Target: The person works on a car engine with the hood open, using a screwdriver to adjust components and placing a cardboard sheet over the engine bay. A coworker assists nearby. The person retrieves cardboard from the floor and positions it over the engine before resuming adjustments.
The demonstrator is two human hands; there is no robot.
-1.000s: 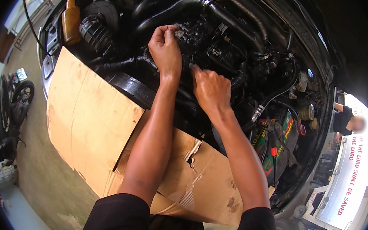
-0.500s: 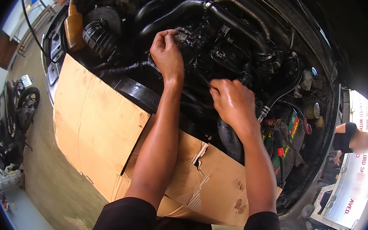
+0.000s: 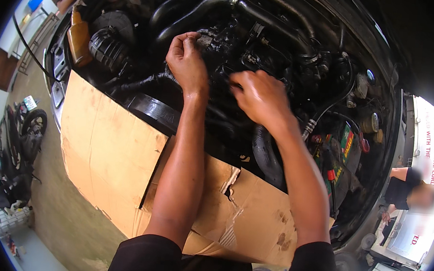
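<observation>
Both my arms reach over cardboard into a dark, oily engine bay. My left hand is closed in a pinch beside a small greasy metal part on the engine; whatever its fingertips hold is too small to make out. Lower and to the right, my right hand hangs over the engine with its fingers curled in. Motion smears its fingertips, and anything inside them is hidden. A thick black hose runs below my right wrist.
Cardboard covers the car's front edge. A brown bottle stands at the left, a battery with a red-handled screwdriver at the right. Another person is at the far right; a motorcycle stands left.
My right hand has moved left and slightly up, toward my left hand. My left hand stays pinched at nearly the same engine part. The view has shifted a little.
</observation>
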